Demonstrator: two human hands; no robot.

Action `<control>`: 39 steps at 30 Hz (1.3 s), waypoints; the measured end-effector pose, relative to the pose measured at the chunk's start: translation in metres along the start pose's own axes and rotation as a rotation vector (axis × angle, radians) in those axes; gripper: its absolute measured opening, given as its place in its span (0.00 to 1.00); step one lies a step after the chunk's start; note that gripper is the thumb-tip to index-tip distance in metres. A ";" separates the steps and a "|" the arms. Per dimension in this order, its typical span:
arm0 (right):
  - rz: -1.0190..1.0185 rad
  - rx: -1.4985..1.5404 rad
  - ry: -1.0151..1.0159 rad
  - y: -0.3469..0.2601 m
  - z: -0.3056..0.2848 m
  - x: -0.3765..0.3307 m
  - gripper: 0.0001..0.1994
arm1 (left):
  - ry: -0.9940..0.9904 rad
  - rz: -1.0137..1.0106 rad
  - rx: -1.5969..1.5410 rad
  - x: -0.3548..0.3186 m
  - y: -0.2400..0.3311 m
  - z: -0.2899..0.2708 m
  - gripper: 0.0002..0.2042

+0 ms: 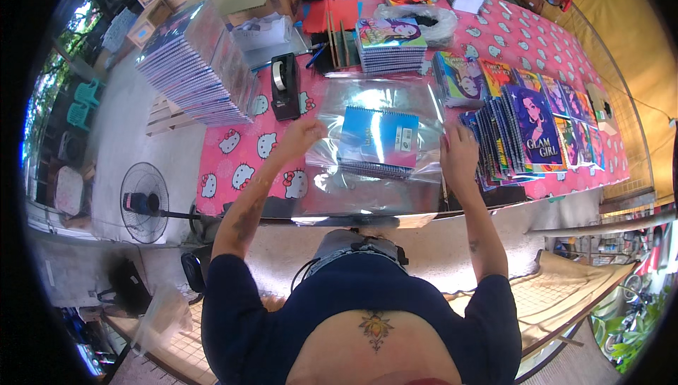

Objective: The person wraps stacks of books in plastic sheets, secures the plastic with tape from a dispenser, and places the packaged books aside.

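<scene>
1. Two hands work at a clear plastic sheet [374, 102] spread on a pink table [240, 152]; the left hand [302, 134] has its fingers closed on the sheet's left edge, just beside a stack of spiral notebooks [378, 141].
2. The right hand [458, 152] grips the sheet's right edge, fingers curled around it; how tightly, I cannot tell.
3. The stack sits in the middle of the sheet, between the two hands; its top cover is blue and the wire binding runs along the far edge; the plastic is lifted around the stack on both sides and shines with glare.
4. A black tape dispenser [284, 85] stands on the table just left of the sheet, beyond the left hand.
5. A second pile of notebooks [390, 46], with a drawn figure on its cover, lies beyond the sheet.
6. A fanned row of colourful notebooks [530, 131] fills the table to the right, close to the right hand.
7. A tall wrapped stack [194, 63] leans at the table's far left corner.
8. A floor fan [145, 201] stands below the table's left edge, well apart from the hands.
</scene>
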State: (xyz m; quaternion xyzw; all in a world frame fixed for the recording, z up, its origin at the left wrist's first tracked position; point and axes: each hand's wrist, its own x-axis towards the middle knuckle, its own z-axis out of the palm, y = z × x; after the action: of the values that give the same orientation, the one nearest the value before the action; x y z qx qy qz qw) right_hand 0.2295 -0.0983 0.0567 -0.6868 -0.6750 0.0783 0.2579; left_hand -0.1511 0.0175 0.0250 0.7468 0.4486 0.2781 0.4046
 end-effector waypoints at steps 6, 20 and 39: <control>-0.324 -0.089 -0.124 -0.087 0.067 -0.031 0.29 | -0.240 -0.386 -0.281 0.059 -0.038 -0.011 0.11; -0.254 -0.112 -0.182 -0.091 0.081 -0.018 0.27 | -0.042 0.525 0.810 0.236 -0.047 0.105 0.08; -0.219 -0.109 -0.127 -0.089 0.085 -0.027 0.29 | -0.108 0.418 0.438 0.187 0.054 0.088 0.14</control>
State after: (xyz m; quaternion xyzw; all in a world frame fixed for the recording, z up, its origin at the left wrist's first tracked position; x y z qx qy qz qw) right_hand 0.1094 -0.1068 0.0184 -0.6159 -0.7640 0.0562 0.1839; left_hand 0.0238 0.1388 0.0352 0.9061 0.3124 0.2119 0.1910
